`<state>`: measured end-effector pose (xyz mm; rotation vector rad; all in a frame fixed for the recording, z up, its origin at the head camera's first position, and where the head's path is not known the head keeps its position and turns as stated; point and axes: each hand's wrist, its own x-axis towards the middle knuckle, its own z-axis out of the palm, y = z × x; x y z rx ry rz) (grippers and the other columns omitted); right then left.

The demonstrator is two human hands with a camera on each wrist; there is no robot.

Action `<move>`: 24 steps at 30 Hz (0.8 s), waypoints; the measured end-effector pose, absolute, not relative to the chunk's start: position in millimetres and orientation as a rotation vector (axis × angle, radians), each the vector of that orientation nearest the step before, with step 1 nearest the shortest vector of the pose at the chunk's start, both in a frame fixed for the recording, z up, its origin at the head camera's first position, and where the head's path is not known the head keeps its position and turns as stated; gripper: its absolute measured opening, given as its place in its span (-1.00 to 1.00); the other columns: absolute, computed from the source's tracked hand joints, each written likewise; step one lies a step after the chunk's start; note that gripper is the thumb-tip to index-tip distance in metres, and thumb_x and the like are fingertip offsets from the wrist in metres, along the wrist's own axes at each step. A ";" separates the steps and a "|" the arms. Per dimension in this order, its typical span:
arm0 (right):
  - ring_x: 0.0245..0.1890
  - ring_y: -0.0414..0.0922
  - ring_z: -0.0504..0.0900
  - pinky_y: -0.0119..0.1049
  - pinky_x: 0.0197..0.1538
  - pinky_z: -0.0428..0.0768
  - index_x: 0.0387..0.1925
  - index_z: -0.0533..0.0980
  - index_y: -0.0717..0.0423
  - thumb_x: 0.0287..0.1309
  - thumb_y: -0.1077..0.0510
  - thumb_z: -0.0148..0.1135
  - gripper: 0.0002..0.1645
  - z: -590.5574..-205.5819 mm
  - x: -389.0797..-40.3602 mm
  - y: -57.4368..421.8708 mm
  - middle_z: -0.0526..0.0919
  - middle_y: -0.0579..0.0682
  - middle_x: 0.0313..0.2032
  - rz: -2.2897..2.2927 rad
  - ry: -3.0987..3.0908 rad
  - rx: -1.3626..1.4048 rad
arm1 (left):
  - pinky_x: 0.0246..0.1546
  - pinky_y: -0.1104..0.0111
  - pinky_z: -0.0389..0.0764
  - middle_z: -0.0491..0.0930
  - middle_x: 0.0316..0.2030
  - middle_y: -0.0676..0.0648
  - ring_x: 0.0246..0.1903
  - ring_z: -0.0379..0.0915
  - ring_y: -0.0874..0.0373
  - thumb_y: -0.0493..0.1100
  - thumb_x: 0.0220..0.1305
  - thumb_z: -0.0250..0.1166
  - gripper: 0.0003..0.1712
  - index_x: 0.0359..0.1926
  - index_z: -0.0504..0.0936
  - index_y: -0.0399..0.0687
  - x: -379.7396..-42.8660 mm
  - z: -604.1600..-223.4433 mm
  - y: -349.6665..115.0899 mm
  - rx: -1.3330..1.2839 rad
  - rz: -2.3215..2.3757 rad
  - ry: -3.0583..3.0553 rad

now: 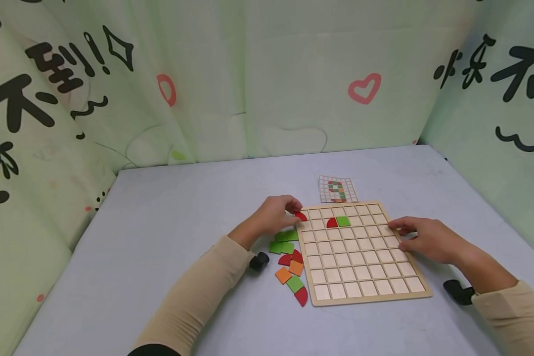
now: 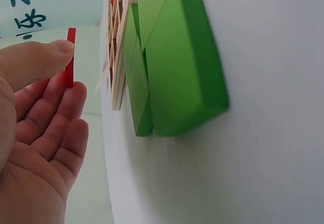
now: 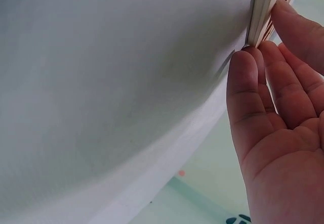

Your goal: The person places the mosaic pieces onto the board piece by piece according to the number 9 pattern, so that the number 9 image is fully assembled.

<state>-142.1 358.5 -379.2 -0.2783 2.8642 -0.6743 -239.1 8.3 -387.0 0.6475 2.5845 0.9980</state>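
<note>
My left hand [image 1: 273, 212] pinches a red quarter-round tile [image 1: 300, 216] between thumb and fingers, at the far left corner of a wooden grid board [image 1: 372, 298]. Seen edge-on in the left wrist view, the red tile [image 2: 70, 57] stands clear of the green tiles [image 2: 177, 67]. On the board, another red quarter-round tile [image 1: 332, 223] sits in a cell beside a green square tile [image 1: 343, 221]. My right hand [image 1: 433, 240] grips the board's right edge, thumb on one side and fingers against the other, as the right wrist view shows near the board edge [image 3: 263, 14].
Left of the board lie loose green squares [image 1: 281, 247], orange squares [image 1: 283, 275] and red quarter-rounds [image 1: 301, 296]. A printed pattern card [image 1: 350, 190] lies just behind the board. A white-covered table [image 1: 182, 212] is enclosed by pale green curtains [image 1: 293, 74].
</note>
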 end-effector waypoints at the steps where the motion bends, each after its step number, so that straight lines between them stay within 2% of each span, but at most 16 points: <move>1: 0.04 0.27 0.56 0.15 0.01 0.50 0.19 0.51 0.29 0.09 0.22 0.41 -0.40 -379.2 -142.1 358.6 0.64 0.26 -0.02 -0.673 2.865 -0.280 | 0.03 0.43 0.51 0.61 -0.08 0.05 -0.06 0.46 0.19 -0.14 0.28 0.42 -0.63 0.08 0.60 -0.07 -238.5 -386.6 9.1 0.651 1.006 2.581; 24: 0.07 0.29 0.55 0.18 0.03 0.49 0.19 0.50 0.30 0.09 0.23 0.41 -0.39 -379.1 -141.9 359.2 0.63 0.28 0.01 -0.682 2.866 -0.295 | -0.03 0.50 0.51 0.63 -0.08 0.05 -0.07 0.50 0.22 -0.16 0.33 0.38 -0.68 0.06 0.62 -0.11 -233.5 -379.7 35.2 0.774 1.077 2.567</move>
